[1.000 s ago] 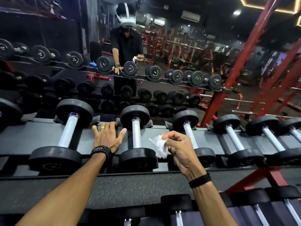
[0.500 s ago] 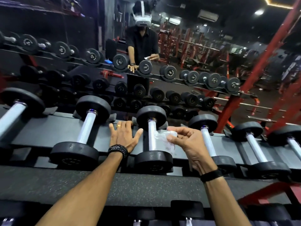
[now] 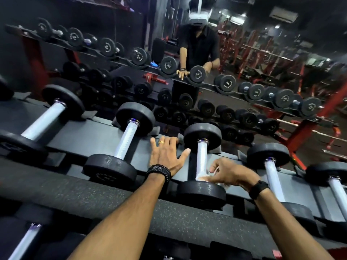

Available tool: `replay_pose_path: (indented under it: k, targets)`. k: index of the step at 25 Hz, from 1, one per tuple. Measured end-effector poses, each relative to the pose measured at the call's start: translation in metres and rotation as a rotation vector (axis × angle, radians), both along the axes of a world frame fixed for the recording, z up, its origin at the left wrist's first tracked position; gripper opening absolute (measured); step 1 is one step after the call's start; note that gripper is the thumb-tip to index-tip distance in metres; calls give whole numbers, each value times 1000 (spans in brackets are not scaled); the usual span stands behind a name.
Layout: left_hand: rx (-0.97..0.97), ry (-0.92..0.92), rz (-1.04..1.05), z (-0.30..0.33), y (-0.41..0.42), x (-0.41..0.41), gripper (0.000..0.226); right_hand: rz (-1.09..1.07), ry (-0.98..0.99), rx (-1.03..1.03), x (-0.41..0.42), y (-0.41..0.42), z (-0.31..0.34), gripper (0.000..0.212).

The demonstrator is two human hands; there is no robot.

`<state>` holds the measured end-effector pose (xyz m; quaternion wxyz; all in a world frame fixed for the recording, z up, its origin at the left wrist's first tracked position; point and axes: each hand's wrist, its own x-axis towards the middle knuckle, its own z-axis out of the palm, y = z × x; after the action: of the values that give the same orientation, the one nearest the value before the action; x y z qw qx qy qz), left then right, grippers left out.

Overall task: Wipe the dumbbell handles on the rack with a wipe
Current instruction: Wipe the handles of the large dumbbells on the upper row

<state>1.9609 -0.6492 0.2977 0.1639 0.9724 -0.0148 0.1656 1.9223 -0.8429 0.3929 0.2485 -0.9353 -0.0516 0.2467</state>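
Black dumbbells with silver handles lie in a row on the dark rack shelf (image 3: 78, 136). My right hand (image 3: 228, 172) grips a white wipe (image 3: 203, 178) against the near end of the middle dumbbell's handle (image 3: 202, 156), just above its front weight (image 3: 201, 194). Most of the wipe is hidden under my fingers. My left hand (image 3: 166, 153) rests flat on the shelf between that dumbbell and the dumbbell to its left (image 3: 127, 139), fingers spread, thumb pointing at the handle.
More dumbbells lie to the right (image 3: 272, 175) and far left (image 3: 43, 121), and a lower tier (image 3: 24, 241) shows below the rubber front rail (image 3: 93, 199). A mirror behind the rack reflects a person (image 3: 199, 45) and more racks. A red frame post (image 3: 304, 132) stands at the right.
My right hand has brought the wipe from beside the handle onto it and slid down to its near end. The view has swung left and tilted; my left hand stays planted.
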Motion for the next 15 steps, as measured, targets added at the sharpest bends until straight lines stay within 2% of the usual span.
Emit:
replay_pose_path:
  k: [3,4,5,7,8,10,12,14,15]
  targets:
    - [-6,-4,2,0,0,1,61,100,-65,-214,4,16,-9,49]
    - [-13,-3,-2,0,-1,0,60,113,-64,-179,4,15,-12,46]
    - [-16,-13,-4,1,-1,-1,59,116,-8,-38,8,6,-15,36]
    - [-19,-27,0,0,0,-1,58,55,240,381,9,-17,-15,16]
    - [-17,-31,5,0,-1,0,58,15,316,477,9,-27,-20,20]
    - [-10,-32,9,0,-1,1,58,15,230,366,8,-25,-26,20]
    - [-6,-27,-4,1,-2,0,58,14,91,273,8,-15,-35,4]
    - [-1,-33,4,1,-2,-1,61,45,138,276,10,-15,-38,42]
    - [3,-30,6,2,-1,-1,63,65,177,305,11,-22,-36,53]
